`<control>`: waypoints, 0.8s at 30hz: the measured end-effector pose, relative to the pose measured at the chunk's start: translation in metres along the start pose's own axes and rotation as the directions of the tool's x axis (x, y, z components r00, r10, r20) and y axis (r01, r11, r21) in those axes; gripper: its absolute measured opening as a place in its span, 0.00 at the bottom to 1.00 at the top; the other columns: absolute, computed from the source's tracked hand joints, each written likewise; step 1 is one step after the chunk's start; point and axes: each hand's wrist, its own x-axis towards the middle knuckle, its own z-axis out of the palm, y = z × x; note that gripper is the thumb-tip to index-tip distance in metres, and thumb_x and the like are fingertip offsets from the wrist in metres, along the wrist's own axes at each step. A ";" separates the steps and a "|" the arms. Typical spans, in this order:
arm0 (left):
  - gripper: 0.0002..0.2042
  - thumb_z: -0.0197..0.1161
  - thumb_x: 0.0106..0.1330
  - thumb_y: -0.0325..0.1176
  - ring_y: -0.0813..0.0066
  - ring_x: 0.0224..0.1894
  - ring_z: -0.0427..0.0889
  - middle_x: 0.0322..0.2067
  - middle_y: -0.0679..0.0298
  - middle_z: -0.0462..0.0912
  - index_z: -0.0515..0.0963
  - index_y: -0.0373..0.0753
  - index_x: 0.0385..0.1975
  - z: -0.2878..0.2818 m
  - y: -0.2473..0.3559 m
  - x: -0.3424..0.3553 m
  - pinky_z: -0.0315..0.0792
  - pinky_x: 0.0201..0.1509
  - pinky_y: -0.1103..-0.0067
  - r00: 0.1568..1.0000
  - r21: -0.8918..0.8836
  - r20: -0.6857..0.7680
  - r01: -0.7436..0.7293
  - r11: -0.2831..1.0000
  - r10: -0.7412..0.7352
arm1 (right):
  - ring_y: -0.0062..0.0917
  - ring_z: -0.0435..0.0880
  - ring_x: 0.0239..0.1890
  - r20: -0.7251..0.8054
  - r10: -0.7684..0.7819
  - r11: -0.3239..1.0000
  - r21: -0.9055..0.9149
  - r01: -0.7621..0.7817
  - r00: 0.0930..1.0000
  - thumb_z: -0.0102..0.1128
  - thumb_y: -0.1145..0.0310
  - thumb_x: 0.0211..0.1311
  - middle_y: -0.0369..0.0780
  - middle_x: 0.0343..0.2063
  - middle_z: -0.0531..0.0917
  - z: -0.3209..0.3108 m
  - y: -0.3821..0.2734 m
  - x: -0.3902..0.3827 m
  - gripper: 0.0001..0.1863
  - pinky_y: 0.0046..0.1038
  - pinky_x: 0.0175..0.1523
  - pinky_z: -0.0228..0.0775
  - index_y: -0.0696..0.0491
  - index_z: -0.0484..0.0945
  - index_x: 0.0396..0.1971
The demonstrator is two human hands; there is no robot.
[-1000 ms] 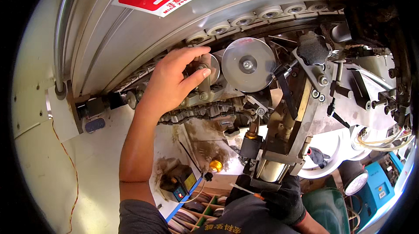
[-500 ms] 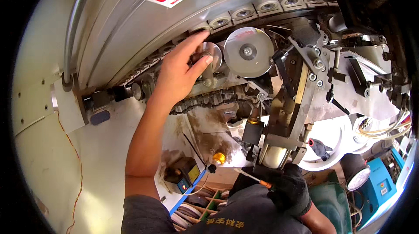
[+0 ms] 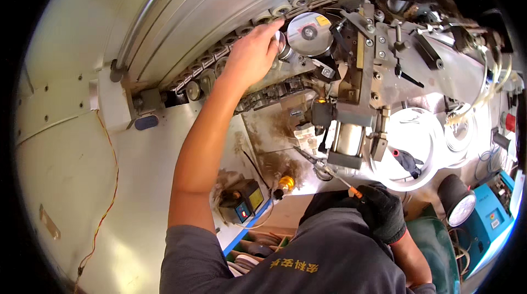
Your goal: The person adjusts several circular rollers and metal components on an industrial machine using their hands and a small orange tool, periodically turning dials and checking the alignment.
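My bare left hand (image 3: 250, 59) reaches far up the machine, its index finger stretched out and its thumb apart from it. Between them sits a small shiny metal roller (image 3: 283, 46), with the thumb against or just beside it. A larger polished disc (image 3: 309, 34) with a central bolt stands just right of that roller. Near my body, my right hand (image 3: 381, 213) wears a black glove and is closed around the orange handle of a screwdriver (image 3: 355, 191). The shaft points up and left, toward a dark metal clamp block (image 3: 345, 159) with a pale cylinder; the tip is hard to make out.
A chain with round rollers (image 3: 302, 1) curves along the back. Lower left are a small control box (image 3: 241, 202) and an orange-capped part (image 3: 284, 184). A loose black glove (image 3: 409, 163) lies in a white round tub (image 3: 384, 174). A blue machine (image 3: 486, 222) stands right.
The whole view has shifted. My right hand has brought the screwdriver up and forward, closer to the clamp block. My left hand stays by the small roller, with its index finger reaching out straighter.
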 end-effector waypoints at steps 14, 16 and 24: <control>0.29 0.76 0.47 0.42 0.50 0.47 0.82 0.46 0.50 0.79 0.71 0.38 0.47 0.037 0.032 0.021 0.77 0.48 0.61 0.968 0.430 -0.065 0.247 0.868 -0.243 | 0.44 0.84 0.38 -0.357 0.097 0.989 0.142 -0.049 0.929 0.63 0.80 0.53 0.50 0.34 0.83 0.050 -0.012 -0.094 0.17 0.33 0.44 0.75 0.59 0.79 0.45; 0.30 0.77 0.44 0.44 0.51 0.46 0.83 0.44 0.52 0.81 0.72 0.39 0.46 0.041 0.027 0.027 0.78 0.48 0.61 0.967 0.465 -0.110 0.256 0.847 -0.231 | 0.40 0.85 0.39 -0.365 0.139 0.985 0.145 -0.091 0.920 0.61 0.78 0.55 0.50 0.36 0.84 0.055 -0.005 -0.101 0.17 0.32 0.46 0.76 0.60 0.79 0.47; 0.23 0.74 0.42 0.42 0.59 0.44 0.85 0.36 0.58 0.86 0.76 0.41 0.39 0.013 0.013 0.039 0.76 0.49 0.68 0.963 0.352 0.198 0.104 0.930 -0.183 | 0.30 0.86 0.41 -0.473 0.458 0.887 0.303 -0.349 0.753 0.62 0.76 0.58 0.47 0.38 0.86 0.103 0.127 -0.186 0.20 0.28 0.49 0.75 0.60 0.78 0.51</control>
